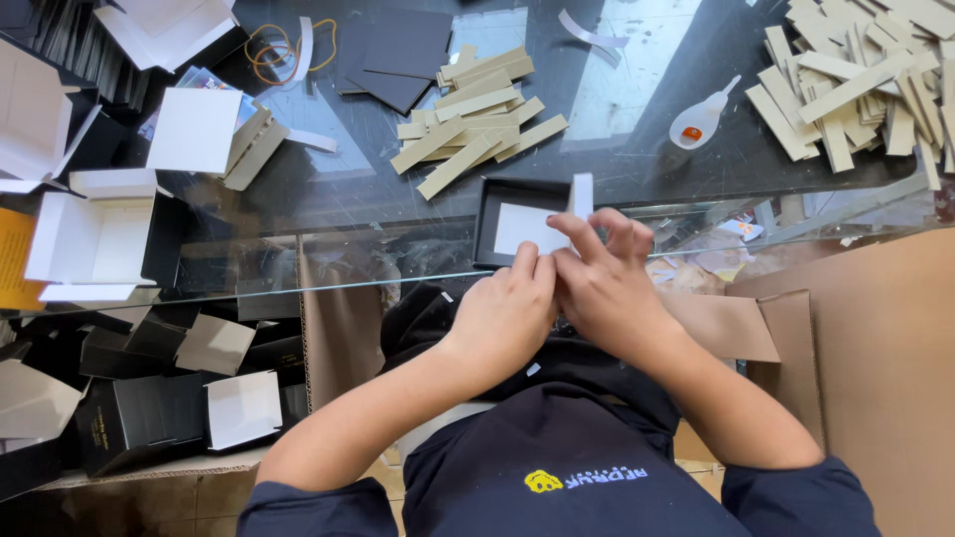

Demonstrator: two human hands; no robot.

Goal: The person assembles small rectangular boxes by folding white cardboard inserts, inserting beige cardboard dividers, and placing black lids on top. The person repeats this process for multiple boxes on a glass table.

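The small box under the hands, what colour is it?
Black, with a white panel inside; the head view shows the box best.

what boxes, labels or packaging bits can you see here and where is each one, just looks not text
Small box: table edge, under both hands; black walls, white inside.
Open white cartons: far left, folded flaps, black outside.
Black cartons: lower left, in a heap, some with white flaps.
Glue bottle: upper right on the glass; white, teardrop-shaped, orange label.
Cardboard strips: centre top, tan pile; a bigger pile at top right.
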